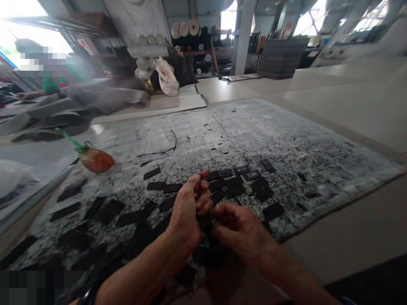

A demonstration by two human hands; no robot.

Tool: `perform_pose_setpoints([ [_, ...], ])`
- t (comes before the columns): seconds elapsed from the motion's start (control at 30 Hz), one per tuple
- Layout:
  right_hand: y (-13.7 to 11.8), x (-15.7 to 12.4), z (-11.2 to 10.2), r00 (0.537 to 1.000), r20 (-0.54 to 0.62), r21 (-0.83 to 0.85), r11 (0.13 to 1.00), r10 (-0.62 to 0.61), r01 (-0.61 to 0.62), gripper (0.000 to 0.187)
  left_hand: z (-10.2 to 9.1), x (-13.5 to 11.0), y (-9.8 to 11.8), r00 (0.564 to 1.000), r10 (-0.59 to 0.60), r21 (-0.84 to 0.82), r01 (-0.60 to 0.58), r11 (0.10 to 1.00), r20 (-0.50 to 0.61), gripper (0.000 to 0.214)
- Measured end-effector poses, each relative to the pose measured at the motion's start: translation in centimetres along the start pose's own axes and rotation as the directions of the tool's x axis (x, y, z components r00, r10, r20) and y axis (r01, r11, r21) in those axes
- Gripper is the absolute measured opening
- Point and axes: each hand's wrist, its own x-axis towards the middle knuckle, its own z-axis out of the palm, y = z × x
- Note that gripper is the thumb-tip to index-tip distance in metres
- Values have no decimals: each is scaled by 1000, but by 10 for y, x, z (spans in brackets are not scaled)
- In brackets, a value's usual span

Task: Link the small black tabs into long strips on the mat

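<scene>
A small black rectangular piece (205, 222) sits between my two hands, partly covered by fingers. My left hand (190, 207) curls around its far side, palm turned inward. On the near right, my right hand (238, 226) closes on the piece's edge with thumb and fingertips. Just beyond them, similar black pieces (234, 190) lie in rough rows, a few with a shiny slot-like mark (253, 175). More dark pieces (106, 212) are scattered and overlapping at the left, some under my left forearm.
An orange-brown squeeze bottle (97, 161) with a green nozzle stands on the stained grey mat (190, 127). Dark scraps litter this mat. Behind are a pale cloth bundle (167, 78), fabric rolls (193, 27) and a grey stack (282, 57). At far left is a blurred person (52, 82).
</scene>
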Motion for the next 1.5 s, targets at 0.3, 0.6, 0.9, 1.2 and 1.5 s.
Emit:
perform_pose_setpoints([
  [0.3,-22,-10,-34,994,-51,-400,914,-95,67,10,-3,-4,21,978,-5,478,-97,873,207,19],
  [0.6,-22,-10,-64,999,-36,-400,916,25,-37,12,5,-5,2,886,-183,889,-371,269,426,18],
  [0.9,-20,15,-126,986,-165,-386,922,-36,-31,14,23,18,-9,851,-182,870,-488,70,492,33],
  [1.2,-27,54,-150,985,-165,-632,773,-52,-66,19,10,50,-29,563,-97,456,-748,-482,821,22],
  [1.5,-23,60,-143,966,-260,-673,718,-9,-175,18,9,57,-25,478,-176,349,-804,-481,860,39],
])
